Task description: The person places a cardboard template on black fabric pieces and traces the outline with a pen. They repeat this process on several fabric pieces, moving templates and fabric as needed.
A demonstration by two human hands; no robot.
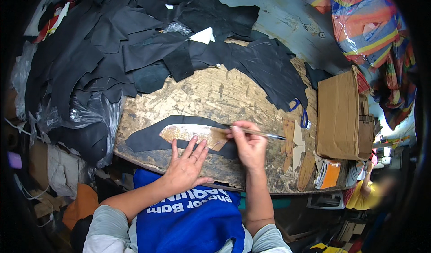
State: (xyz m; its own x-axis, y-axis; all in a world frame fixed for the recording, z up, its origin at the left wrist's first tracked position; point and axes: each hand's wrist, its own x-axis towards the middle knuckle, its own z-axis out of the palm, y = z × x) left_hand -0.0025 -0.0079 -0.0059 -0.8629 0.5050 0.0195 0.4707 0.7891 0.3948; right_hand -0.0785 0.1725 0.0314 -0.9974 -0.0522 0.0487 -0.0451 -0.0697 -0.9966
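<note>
A dark piece of leather-like sheet lies flat near the front edge of the wooden table. On top of it rests a curved, brown, shiny pattern piece with a pale upper edge. My left hand is open, its spread fingertips pressing on the pattern's lower edge. A slim pen is pinched in my right hand, at the pattern's right end. Its barrel points out to the right; the writing tip is hidden by my fingers or too small to make out.
Black sheet pieces are heaped across the back and left. Blue-handled scissors lie at the right, behind several card patterns. A cardboard box stands at the right edge. Farther right is a person in yellow.
</note>
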